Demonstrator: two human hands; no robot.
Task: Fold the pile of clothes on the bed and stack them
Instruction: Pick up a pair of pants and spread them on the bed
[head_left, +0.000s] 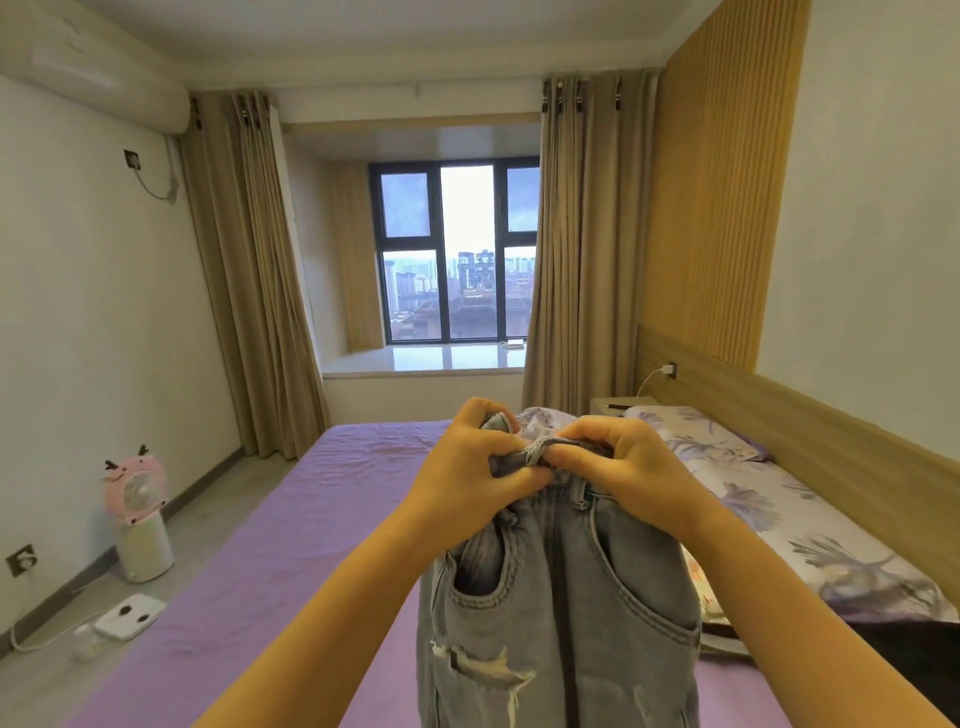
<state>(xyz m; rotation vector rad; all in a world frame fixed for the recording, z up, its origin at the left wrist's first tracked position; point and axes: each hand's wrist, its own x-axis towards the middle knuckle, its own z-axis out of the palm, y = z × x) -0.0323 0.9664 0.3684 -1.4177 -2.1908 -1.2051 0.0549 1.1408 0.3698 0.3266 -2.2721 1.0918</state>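
**Centrally held jeans above the bed**

Centrally, grey ripped jeans (558, 613) hang at lower centre; left hand (467, 467) and right hand (631, 467) each pinch the bunched waistband. Open purple sheet on the bed (311, 519) spreads lower left. Legs run off the bottom edge. Floral pillows (727, 467) and a dark garment (909, 670) at lower right are partly hidden.

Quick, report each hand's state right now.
Left hand: grips the waistband of the grey ripped jeans.
Right hand: grips the same waistband.
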